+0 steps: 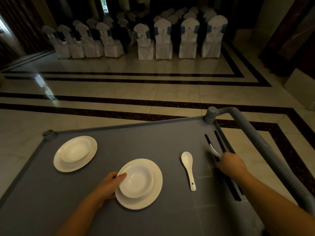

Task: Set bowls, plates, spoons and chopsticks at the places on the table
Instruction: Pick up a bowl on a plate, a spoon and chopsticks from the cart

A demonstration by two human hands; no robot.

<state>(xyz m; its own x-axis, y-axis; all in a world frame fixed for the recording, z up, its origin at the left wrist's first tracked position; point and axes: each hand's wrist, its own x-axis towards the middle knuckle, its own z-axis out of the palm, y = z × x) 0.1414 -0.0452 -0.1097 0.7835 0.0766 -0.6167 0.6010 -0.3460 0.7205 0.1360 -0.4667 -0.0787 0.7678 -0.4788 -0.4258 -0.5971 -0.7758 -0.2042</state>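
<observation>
The near bowl sits in its plate on the gray cart top; my left hand grips both at their left edge. My right hand pinches chopsticks and, I think, a spoon. The loose spoon lies between my hands, handle toward me, nearer my right.

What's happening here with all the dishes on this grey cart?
A person is picking up tableware from a grey cart. The left hand grips the near plate at its edge, thumb on the bowl sitting on it. The right hand holds a white spoon and black chopsticks by the cart's right edge. Another bowl on a plate and a second spoon lie untouched.
</observation>
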